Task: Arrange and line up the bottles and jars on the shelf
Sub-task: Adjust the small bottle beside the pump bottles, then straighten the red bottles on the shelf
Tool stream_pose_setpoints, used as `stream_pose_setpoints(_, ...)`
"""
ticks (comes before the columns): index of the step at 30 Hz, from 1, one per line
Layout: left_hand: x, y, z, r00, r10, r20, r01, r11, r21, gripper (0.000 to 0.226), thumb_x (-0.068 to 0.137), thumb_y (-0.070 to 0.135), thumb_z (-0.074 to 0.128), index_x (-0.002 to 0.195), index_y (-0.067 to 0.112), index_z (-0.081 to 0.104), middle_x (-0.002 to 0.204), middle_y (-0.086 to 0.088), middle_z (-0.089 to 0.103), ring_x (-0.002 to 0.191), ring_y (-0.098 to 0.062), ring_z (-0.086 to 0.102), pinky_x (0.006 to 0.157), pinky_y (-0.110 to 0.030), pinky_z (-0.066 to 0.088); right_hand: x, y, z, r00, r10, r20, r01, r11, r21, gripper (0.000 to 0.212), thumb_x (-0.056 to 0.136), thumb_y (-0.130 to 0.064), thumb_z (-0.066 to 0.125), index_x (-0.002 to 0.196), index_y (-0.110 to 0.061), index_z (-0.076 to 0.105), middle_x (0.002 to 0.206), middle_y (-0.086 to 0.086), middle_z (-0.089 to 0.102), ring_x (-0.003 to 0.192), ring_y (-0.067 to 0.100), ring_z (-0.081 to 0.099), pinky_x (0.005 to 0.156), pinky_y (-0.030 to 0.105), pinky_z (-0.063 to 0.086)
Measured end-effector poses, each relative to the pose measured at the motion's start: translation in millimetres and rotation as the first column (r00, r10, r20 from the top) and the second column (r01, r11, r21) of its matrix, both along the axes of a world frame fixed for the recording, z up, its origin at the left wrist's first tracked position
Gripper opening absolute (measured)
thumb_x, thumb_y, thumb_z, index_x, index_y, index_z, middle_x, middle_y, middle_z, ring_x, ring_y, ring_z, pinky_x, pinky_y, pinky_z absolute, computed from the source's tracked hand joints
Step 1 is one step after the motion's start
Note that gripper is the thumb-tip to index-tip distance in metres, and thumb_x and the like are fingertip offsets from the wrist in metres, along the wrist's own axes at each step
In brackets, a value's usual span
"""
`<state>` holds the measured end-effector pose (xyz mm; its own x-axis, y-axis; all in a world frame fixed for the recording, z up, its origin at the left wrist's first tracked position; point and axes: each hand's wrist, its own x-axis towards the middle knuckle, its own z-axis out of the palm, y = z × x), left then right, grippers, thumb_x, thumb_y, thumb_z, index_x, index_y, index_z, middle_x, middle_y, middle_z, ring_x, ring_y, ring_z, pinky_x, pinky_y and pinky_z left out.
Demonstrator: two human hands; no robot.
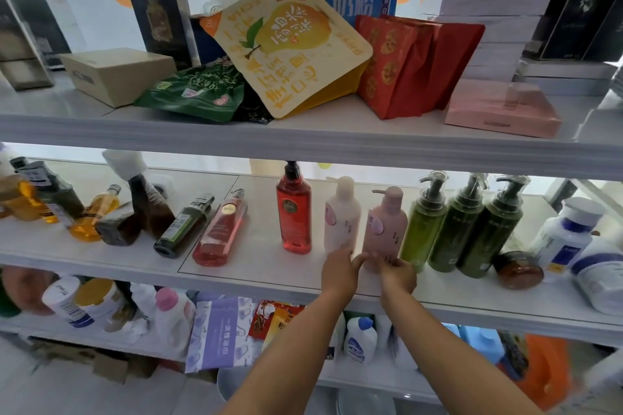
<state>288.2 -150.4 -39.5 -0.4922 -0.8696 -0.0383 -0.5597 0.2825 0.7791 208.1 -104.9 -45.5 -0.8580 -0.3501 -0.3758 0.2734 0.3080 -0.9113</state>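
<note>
The base of the pale pink plastic pump bottle (385, 229) is pinched by the right hand (399, 274) while the left hand (338, 269) is pressed loosely against the white plastic bottle (341, 214); either could be toppled into its neighbours by a hard nudge.

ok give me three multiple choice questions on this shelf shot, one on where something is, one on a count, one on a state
1. Where is the red pump bottle?
A. left of the white bottle
B. on the top shelf
C. right of the brown jar

2. How many green pump bottles stand together?
A. one
B. three
C. five

3. How does the pink-red bottle lie?
A. upright
B. tipped over on its side
C. held by the hands

Answers: 1 A, it stands just left of the white one. 2 B, three stand side by side. 3 B, it lies flat on the middle shelf.
</note>
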Motion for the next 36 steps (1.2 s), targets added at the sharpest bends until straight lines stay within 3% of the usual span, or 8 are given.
stream_pose_setpoints(6,55,-30,-14,0.988,0.156,0.018,-0.153,0.982,-0.109,0.033,0.099,0.033,0.043,0.095,0.007,0.063,0.092,-0.009,0.065,0.077,-0.018,0.058,0.07,-0.025,0.045,38,-18,-2,0.996,-0.073,0.051,0.058,0.965,0.255,0.051,0.083,-0.033,0.07,0.116,0.003,0.056,0.118,0.018,0.062,0.107,0.034,0.061,0.08,0.036,0.048)
stream_pose_setpoints(10,104,-81,-14,0.907,0.42,-0.039,-0.417,0.878,-0.237,0.026,0.098,0.028,0.044,0.11,0.007,0.055,0.113,-0.013,0.056,0.109,-0.027,0.052,0.089,-0.037,0.046,97,-58,-9,0.994,-0.058,0.094,0.033,0.969,0.245,0.032,0.086,-0.02,0.068,0.109,0.001,0.061,0.113,0.018,0.066,0.104,0.033,0.063,0.087,0.036,0.051)
stream_pose_setpoints(14,161,-140,-6,0.793,0.603,0.088,-0.565,0.781,-0.267,0.045,0.095,0.03,0.049,0.128,0.001,0.042,0.137,-0.021,0.043,0.128,-0.034,0.039,0.107,-0.043,0.033,160,-117,-4,0.993,0.036,0.11,-0.05,0.991,0.126,0.026,0.087,-0.016,0.065,0.111,-0.004,0.066,0.11,0.014,0.068,0.1,0.029,0.064,0.079,0.028,0.047)
stream_pose_setpoints(18,199,-186,-18,0.813,0.52,0.262,-0.508,0.853,-0.119,0.053,0.099,0.037,0.035,0.136,-0.002,0.036,0.141,-0.022,0.039,0.129,-0.034,0.038,0.107,-0.04,0.031,200,-179,-9,0.966,0.202,0.161,-0.202,0.979,-0.013,0.039,0.082,-0.021,0.07,0.117,-0.005,0.064,0.101,0.011,0.068,0.087,0.021,0.06,0.089,0.032,0.049)
stream_pose_setpoints(20,206,-202,-31,0.85,0.468,0.244,-0.49,0.871,0.039,0.055,0.099,0.039,0.035,0.136,-0.002,0.039,0.14,-0.022,0.043,0.127,-0.034,0.042,0.105,-0.042,0.037,211,-203,-19,0.942,0.259,0.213,-0.261,0.965,-0.021,0.021,0.079,-0.02,0.072,0.092,-0.004,0.068,0.08,0.007,0.063,0.071,0.02,0.056,0.08,0.034,0.05)
stream_pose_setpoints(22,210,-212,-39,0.885,0.421,0.197,-0.45,0.881,0.142,0.053,0.098,0.039,0.04,0.132,-0.002,0.046,0.136,-0.023,0.048,0.124,-0.035,0.047,0.101,-0.042,0.041,217,-218,-29,0.937,0.235,0.258,-0.24,0.971,-0.012,0.019,0.073,-0.016,0.077,0.077,-0.001,0.066,0.08,0.014,0.066,0.072,0.027,0.062,0.08,0.039,0.055)
stream_pose_setpoints(26,215,-221,-39,0.911,0.384,0.152,-0.41,0.888,0.209,0.049,0.096,0.036,0.048,0.125,-0.004,0.052,0.13,-0.025,0.051,0.12,-0.037,0.049,0.097,-0.039,0.042,225,-234,-42,0.921,0.266,0.283,-0.273,0.962,-0.014,0.028,0.068,-0.003,0.077,0.095,0.001,0.069,0.099,0.021,0.07,0.088,0.031,0.068,0.084,0.049,0.056)
stream_pose_setpoints(36,182,-203,-43,0.961,0.256,0.104,-0.274,0.929,0.247,0.045,0.091,0.036,0.053,0.11,-0.004,0.064,0.115,-0.023,0.061,0.106,-0.036,0.058,0.092,-0.04,0.049,190,-211,-54,0.958,0.122,0.259,-0.132,0.991,0.022,0.035,0.064,0.001,0.077,0.099,-0.001,0.072,0.095,0.018,0.072,0.086,0.03,0.069,0.083,0.046,0.058)
